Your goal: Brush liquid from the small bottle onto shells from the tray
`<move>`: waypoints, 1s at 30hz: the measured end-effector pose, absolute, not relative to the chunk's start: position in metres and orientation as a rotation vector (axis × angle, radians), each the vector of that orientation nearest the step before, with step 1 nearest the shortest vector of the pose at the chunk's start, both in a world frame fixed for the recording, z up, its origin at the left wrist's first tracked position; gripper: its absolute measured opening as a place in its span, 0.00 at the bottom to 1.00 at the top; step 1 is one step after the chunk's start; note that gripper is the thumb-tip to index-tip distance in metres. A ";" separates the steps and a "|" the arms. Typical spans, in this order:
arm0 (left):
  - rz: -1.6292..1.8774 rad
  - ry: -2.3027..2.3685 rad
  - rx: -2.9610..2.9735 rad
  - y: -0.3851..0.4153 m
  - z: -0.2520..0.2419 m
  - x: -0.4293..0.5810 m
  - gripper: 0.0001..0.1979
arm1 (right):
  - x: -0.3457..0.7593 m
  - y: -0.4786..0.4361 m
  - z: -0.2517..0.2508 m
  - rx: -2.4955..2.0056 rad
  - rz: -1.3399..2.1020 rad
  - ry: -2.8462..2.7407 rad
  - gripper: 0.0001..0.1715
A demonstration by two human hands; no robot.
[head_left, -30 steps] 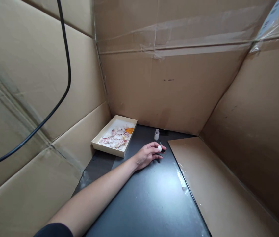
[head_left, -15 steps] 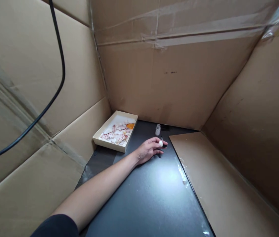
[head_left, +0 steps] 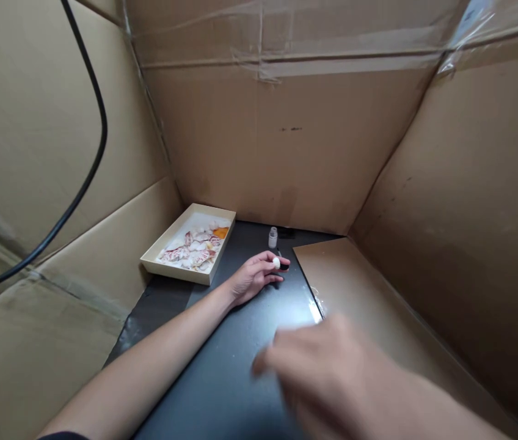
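Observation:
My left hand (head_left: pixel 253 276) rests on the black table top (head_left: pixel 222 366) far ahead, its fingertips pinched on a small white shell (head_left: pixel 276 263). A black cap or brush (head_left: pixel 283 266) lies just beyond the fingers. A small clear bottle (head_left: pixel 272 237) stands upright a little behind it. My right hand (head_left: pixel 332 373) is close to the camera at lower right, blurred by motion, its fingers not readable.
A shallow cream tray (head_left: pixel 167 269) with several red-and-white shells and an orange one sits at the back left. Cardboard walls (head_left: pixel 286 153) enclose the space, with a cardboard flap (head_left: pixel 378 305) lying at right. A black cable (head_left: pixel 89 171) hangs across the left wall.
My right hand has come into view at lower right. The view has shifted right, so things sit further left. My left hand has kept its hold on the shell.

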State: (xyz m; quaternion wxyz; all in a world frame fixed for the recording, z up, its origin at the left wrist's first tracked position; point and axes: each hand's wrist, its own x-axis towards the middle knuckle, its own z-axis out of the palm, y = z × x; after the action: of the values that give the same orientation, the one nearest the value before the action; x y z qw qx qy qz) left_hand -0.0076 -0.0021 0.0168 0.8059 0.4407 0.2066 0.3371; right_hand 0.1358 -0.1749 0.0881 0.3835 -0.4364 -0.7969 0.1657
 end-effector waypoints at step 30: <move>0.896 0.509 0.781 0.006 0.011 -0.005 0.07 | 0.170 -0.045 0.011 -1.143 0.230 -1.849 0.13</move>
State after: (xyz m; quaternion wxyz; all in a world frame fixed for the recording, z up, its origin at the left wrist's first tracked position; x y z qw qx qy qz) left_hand -0.0050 0.0056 0.0113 0.7982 0.3638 0.2371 0.4175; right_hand 0.1695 -0.0451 0.0110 0.4598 -0.4643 -0.7512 0.0933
